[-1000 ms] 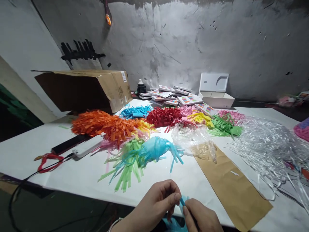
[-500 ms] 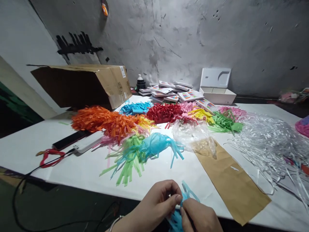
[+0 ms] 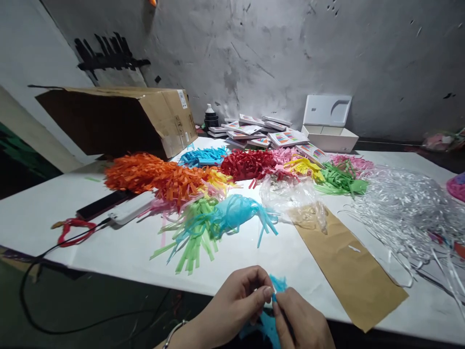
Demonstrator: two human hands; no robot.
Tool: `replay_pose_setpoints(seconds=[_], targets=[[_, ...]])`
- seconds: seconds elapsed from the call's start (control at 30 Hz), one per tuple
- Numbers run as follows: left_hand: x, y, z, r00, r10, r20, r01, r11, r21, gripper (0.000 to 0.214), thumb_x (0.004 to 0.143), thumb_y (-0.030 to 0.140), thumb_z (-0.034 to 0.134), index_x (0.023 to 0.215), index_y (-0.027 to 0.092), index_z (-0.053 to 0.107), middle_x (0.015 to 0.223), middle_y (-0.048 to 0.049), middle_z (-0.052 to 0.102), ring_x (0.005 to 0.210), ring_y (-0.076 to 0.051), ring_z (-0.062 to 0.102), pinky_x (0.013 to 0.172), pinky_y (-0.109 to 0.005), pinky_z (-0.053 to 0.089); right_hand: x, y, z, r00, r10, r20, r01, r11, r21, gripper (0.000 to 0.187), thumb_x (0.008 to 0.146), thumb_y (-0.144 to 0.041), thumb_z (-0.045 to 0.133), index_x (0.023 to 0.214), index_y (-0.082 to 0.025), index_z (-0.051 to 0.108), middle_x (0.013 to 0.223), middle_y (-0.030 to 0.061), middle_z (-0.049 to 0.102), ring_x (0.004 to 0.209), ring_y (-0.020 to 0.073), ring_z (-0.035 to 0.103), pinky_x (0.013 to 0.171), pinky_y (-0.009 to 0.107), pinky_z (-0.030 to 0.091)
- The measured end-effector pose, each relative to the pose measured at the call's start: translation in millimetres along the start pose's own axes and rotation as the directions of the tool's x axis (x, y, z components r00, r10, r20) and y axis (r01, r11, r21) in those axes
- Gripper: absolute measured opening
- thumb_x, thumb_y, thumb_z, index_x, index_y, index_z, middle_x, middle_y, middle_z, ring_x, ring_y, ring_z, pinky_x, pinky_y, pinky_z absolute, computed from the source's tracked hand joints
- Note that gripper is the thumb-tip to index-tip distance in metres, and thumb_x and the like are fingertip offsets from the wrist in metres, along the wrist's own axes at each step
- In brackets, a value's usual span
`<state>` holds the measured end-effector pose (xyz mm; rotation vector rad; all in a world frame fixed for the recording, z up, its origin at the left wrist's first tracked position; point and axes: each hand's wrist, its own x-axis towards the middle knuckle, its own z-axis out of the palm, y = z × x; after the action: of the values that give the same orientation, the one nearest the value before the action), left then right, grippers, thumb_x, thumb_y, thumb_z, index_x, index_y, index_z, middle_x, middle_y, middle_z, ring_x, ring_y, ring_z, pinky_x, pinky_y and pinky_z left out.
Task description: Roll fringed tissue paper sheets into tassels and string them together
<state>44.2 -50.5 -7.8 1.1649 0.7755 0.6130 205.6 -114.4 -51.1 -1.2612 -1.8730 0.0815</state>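
At the table's front edge, a blue tissue-paper tassel (image 3: 268, 325) hangs below my two hands, with a short tuft showing above the fingers. My left hand (image 3: 242, 301), a bracelet at its wrist, pinches the tassel's twisted part between thumb and forefinger. Close against it, my right hand (image 3: 302, 317) also pinches that part; its lower fingers are partly out of the frame. Ahead of the hands lie a loose blue tassel (image 3: 238, 213) and a light green tassel (image 3: 196, 237), overlapping on the white table.
Orange tassels (image 3: 145, 174), red tassels (image 3: 249, 164) and silver strands (image 3: 407, 208) lie across the table (image 3: 119, 261). A brown paper sheet (image 3: 348, 261) is at right. Behind stand a cardboard box (image 3: 170, 121), stacked flat packs (image 3: 254, 131) and a white box (image 3: 329, 138). A phone (image 3: 103, 204) lies left.
The blue tuft above my fingers looks shorter and bunched now. Both hands keep their pinch close together. The view has tilted slightly downward.
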Motion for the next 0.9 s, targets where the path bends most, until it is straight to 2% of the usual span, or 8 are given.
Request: replay_pose_setpoints(seconds=[0.1,0.33,0.4,0.53,0.73,0.9], targets=[[-0.3,-3.6,-1.4,1.000,0.016,0.017,-0.016,1.000,-0.020,0.046,0.082,0.060,0.073,0.082,0.016,0.059,0.063,0.0044,0.050,0.051,-0.007,0.043,0.045,-0.017,0.037,3.5,0.8,-2.2,0.997,-0.062,0.045,0.063,0.998,-0.008,0.027,0.104,-0.019,0.039,0.082,-0.023,0.055,0.064,-0.0017,0.055,0.054,0.0131,0.058,0.054,0.023,0.041],[-2.3,-5.6,-5.1,1.000,-0.011,0.019,0.011,1.000,-0.002,0.049,0.081,0.062,0.073,0.082,0.015,0.059,0.064,0.0037,0.051,0.051,-0.006,0.043,0.047,-0.016,0.037,3.2,-1.2,-1.2,0.996,-0.059,0.065,0.062,0.997,-0.052,0.033,0.108,-0.027,0.033,0.084,-0.023,0.056,0.064,-0.0017,0.056,0.053,0.0128,0.058,0.052,0.025,0.039],[-1.6,-6.2,-5.7,1.000,0.001,0.023,-0.001,1.000,-0.007,0.049,0.081,0.061,0.073,0.081,0.014,0.059,0.064,0.0034,0.051,0.052,-0.006,0.043,0.046,-0.016,0.037,3.8,-0.5,-0.4,0.995,-0.094,0.039,0.097,0.992,-0.079,0.029,0.105,-0.020,0.037,0.082,-0.023,0.054,0.063,-0.0026,0.055,0.052,0.0126,0.057,0.052,0.026,0.039],[0.7,-9.9,-7.2,0.999,0.015,0.040,-0.012,0.998,-0.054,0.047,0.082,0.059,0.074,0.082,0.014,0.060,0.063,0.0045,0.049,0.051,-0.006,0.043,0.044,-0.015,0.036,5.3,1.8,1.4,0.982,-0.176,-0.072,0.168,0.980,-0.109,0.019,0.100,-0.012,0.041,0.091,-0.020,0.056,0.065,-0.0012,0.058,0.055,0.0142,0.058,0.055,0.027,0.041],[0.1,-13.8,-8.2,0.999,0.008,0.048,-0.006,0.999,-0.033,0.047,0.083,0.058,0.073,0.082,0.014,0.059,0.063,0.0038,0.050,0.050,-0.005,0.041,0.045,-0.015,0.035,5.6,-0.5,1.2,0.992,-0.128,0.000,0.128,0.990,-0.057,0.026,0.104,-0.018,0.039,0.081,-0.022,0.051,0.061,-0.0037,0.053,0.050,0.0117,0.055,0.052,0.026,0.037],[-0.9,-12.6,-6.0,0.999,-0.005,0.053,0.007,0.999,-0.038,0.048,0.082,0.059,0.073,0.080,0.014,0.057,0.064,0.0034,0.051,0.050,-0.005,0.040,0.045,-0.016,0.033,3.1,0.6,3.1,0.990,-0.133,-0.049,0.127,0.987,-0.100,0.024,0.102,-0.016,0.041,0.081,-0.022,0.051,0.060,-0.0033,0.053,0.050,0.0125,0.055,0.052,0.026,0.036]])
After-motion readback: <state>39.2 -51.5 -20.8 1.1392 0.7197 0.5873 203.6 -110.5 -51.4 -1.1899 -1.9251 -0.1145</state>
